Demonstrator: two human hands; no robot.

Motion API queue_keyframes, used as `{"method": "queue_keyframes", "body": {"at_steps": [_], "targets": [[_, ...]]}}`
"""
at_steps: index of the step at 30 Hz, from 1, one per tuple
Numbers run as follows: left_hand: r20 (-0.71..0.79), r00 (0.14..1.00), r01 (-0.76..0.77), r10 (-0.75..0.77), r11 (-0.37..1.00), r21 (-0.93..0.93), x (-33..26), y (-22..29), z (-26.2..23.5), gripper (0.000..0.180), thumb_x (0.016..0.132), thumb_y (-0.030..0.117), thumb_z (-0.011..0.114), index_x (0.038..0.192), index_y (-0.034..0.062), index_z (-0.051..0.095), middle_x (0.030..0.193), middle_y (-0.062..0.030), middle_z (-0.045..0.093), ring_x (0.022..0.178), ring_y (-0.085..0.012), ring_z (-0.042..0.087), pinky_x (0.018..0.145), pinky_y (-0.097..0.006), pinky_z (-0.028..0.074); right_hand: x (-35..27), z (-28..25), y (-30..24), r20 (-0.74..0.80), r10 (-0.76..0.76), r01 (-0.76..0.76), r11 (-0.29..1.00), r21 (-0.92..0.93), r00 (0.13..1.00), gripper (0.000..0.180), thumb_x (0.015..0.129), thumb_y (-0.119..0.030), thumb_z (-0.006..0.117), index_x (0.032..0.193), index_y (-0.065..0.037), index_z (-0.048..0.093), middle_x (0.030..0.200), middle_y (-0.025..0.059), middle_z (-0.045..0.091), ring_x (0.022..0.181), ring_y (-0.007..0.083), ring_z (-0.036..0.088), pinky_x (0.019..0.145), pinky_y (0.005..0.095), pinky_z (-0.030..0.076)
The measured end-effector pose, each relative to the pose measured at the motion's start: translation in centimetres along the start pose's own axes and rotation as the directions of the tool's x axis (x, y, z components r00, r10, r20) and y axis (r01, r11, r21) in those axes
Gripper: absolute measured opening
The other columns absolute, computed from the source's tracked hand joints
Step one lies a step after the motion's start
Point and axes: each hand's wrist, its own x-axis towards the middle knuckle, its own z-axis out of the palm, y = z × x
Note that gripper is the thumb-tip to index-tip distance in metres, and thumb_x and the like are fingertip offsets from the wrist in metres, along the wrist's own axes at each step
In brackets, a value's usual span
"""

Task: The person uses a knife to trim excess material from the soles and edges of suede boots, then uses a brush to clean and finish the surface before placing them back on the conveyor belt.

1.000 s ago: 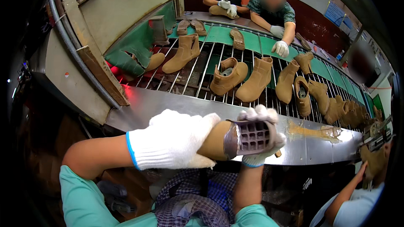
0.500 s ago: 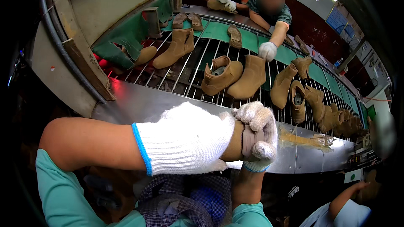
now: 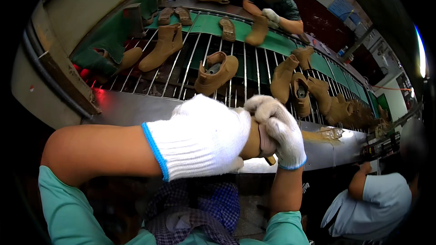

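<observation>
Both my hands wear white knit gloves with blue cuffs, and a tan boot [image 3: 250, 149] is held between them above the metal ledge. My left hand [image 3: 200, 138] wraps round it from the left, its fingertips mostly hidden behind the boot. From the right, my right hand [image 3: 282, 131] closes its bent fingers over the end where a greyish-beige sole [image 3: 267, 143] shows. Most of the boot is covered by the gloves. A small tan piece [image 3: 271, 160] sticks out below the sole.
Beyond the ledge [image 3: 127, 105] runs a rack of metal bars with a tan boot lying open [image 3: 216, 72], another boot [image 3: 163, 47] and several more at right. Loose soles [image 3: 227, 29] lie on a green strip. Two co-workers sit across; another person [image 3: 374, 199] is at lower right.
My view has shifted, so the rack sits further left. My right hand's fingers have moved further over the sole. A co-worker across has lifted a boot off the bars toward themselves.
</observation>
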Motion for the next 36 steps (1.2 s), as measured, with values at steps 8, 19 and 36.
{"method": "queue_keyframes", "body": {"at_steps": [8,19,36], "targets": [[-0.031,0.994,0.100,-0.101,0.995,-0.018,2.4,-0.2,0.2,0.070,0.092,0.058,0.071,0.124,-0.0044,0.065,0.097,-0.0163,0.080,0.085,-0.0327,0.081,0.075,-0.044,0.066,0.7,3.6,-1.5,-0.399,0.033,-0.180,0.924,-0.338,0.916,0.037,0.113,-0.026,0.052,0.126,0.001,0.074,0.127,0.0140,0.072,0.118,0.0236,0.069,0.107,0.0379,0.054],[-0.098,0.995,-0.020,0.020,1.000,-0.004,-0.8,-0.3,1.1,0.077,0.096,0.061,0.069,0.130,-0.0065,0.058,0.104,-0.0185,0.079,0.088,-0.0345,0.081,0.084,-0.046,0.063,0.2,3.4,-2.1,-0.169,0.062,-0.103,0.965,-0.242,0.984,0.038,0.106,-0.011,0.057,0.139,0.004,0.065,0.136,0.0142,0.068,0.126,0.0228,0.066,0.113,0.0373,0.052],[-0.237,0.654,0.628,-0.718,0.691,-0.358,-8.9,-15.8,12.8,0.097,0.095,0.084,0.055,0.133,-0.0052,0.059,0.107,-0.0310,0.077,0.102,-0.0473,0.076,0.094,-0.051,0.060,-11.5,-4.2,11.3,-0.483,0.228,-0.486,-0.047,-0.873,0.845,0.049,0.097,-0.023,0.070,0.145,-0.020,0.062,0.132,0.0195,0.065,0.120,0.0399,0.067,0.101,0.0518,0.058]]}}
